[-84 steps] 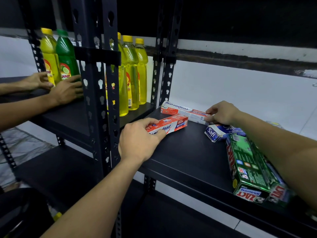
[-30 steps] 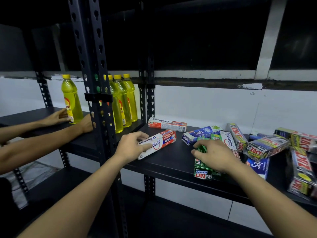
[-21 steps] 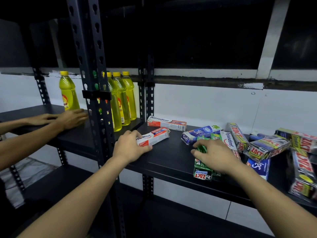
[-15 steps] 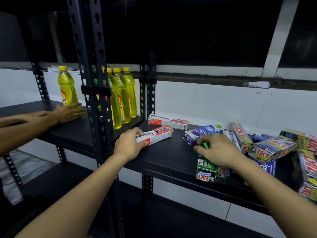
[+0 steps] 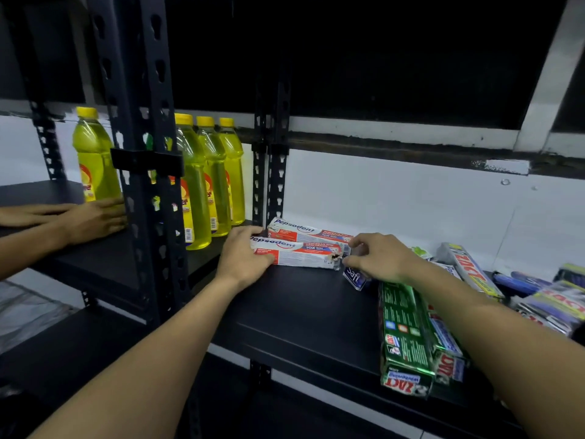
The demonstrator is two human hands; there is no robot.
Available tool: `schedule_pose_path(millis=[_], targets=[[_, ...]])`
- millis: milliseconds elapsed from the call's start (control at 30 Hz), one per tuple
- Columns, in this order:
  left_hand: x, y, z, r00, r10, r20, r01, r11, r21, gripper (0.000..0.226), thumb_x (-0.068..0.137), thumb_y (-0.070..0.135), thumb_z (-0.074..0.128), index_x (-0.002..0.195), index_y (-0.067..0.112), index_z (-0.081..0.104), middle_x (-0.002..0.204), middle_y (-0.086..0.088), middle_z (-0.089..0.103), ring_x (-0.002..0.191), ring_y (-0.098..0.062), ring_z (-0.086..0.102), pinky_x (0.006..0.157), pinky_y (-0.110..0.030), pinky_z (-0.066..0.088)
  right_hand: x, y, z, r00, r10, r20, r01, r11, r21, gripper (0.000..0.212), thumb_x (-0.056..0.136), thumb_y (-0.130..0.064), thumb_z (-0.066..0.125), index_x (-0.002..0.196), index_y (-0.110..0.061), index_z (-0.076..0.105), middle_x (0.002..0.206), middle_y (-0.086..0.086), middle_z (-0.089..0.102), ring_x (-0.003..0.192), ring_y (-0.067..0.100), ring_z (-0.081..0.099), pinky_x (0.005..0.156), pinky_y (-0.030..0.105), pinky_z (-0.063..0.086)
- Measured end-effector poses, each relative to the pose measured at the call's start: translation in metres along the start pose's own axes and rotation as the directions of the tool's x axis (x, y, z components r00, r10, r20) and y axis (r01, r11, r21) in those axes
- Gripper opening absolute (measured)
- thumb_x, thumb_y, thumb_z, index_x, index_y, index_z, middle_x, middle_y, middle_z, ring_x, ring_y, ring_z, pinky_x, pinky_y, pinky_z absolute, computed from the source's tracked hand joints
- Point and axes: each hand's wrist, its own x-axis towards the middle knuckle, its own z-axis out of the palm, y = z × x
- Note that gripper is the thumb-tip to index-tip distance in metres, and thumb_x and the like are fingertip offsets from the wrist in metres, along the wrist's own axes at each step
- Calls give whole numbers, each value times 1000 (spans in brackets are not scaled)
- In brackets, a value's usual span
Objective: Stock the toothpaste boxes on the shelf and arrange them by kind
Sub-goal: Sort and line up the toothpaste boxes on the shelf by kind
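Pushed back since a moment ago, the front Pepsodent box now lies flush against the rear Pepsodent box. The right hand has left the green Zact box and come across to them.

On the black shelf, the two Pepsodent boxes sit in the back left corner with their long axes along the back edge. A loose heap of Zact boxes fills the right end. The green Zact box points front to back at the front edge. A blue Safi box lies just right of the Pepsodent pair, mostly under the right hand.

The left hand grips the left end of the front Pepsodent box, fingers wrapped along it. The right hand's bent fingers meet the pair's right ends; I cannot tell whether they pinch anything. That hand looks nearer to the Safi box, probably next to be squared up.

On the neighbouring shelf, another person's hands rest by yellow bottles.
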Motion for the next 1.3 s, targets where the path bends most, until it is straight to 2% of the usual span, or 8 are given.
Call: schedule_pose_path(millis=[100,200,367,533,767,900,1000,1300], targets=[[13,-5,7,992,-71,-101,69,997,-21,52,83,28,72,131,12,56,136,-6,50,124,-22,48,99,-23,32,11,4,2,1000,16,-16,-17,997,-80,34,80,-55,66,104,-30,64,93,-7,68,100,18,60,88,34,48],[18,-10,12,981,-65,-183,78,995,63,47,85,40,66,123,15,58,129,-5,51,120,-26,49,104,-36,39,15,6,11,996,37,-79,-48,990,-129,40,77,-67,62,99,-34,66,96,-10,63,99,16,53,97,40,42],[28,-16,17,985,8,-172,-5,1000,19,41,77,39,73,111,19,59,111,3,60,101,-19,58,89,-37,49,15,13,19,992,28,-126,-43,992,-120,43,80,-70,58,98,-32,67,97,-13,66,102,16,56,100,42,38],[36,-20,22,994,21,-108,-28,998,-62,35,74,29,79,105,20,64,107,3,69,95,-17,66,89,-40,55,19,18,23,993,29,-113,-45,990,-135,53,76,-78,52,101,-34,70,96,-12,70,100,16,59,100,44,39],[40,-25,24,995,-38,-87,22,982,-186,29,76,20,83,102,13,73,99,1,74,86,-9,69,86,-29,57,22,20,21,992,63,-105,-65,998,-14,44,75,-69,61,101,-36,71,101,-12,70,102,17,59,100,45,42],[39,-24,23,996,-35,-85,18,980,-196,29,78,19,83,105,13,73,92,4,70,78,1,64,75,-17,51,22,21,19,970,137,-200,-119,988,101,22,74,-50,72,79,-29,71,86,-12,70,95,18,60,97,47,45],[39,-24,22,996,-34,-81,18,981,-195,31,78,20,84,106,14,72,92,3,70,75,4,61,68,-9,44,20,20,19,978,132,-158,-116,987,107,16,73,-48,70,75,-32,73,83,-13,71,94,17,61,98,48,44],[42,-26,24,998,-27,-59,15,981,-194,39,79,20,84,115,14,72,116,-2,71,98,-11,67,92,-28,53,19,18,18,990,115,-86,-103,986,132,10,76,-47,69,78,-38,73,85,-19,70,97,15,60,99,48,41]])
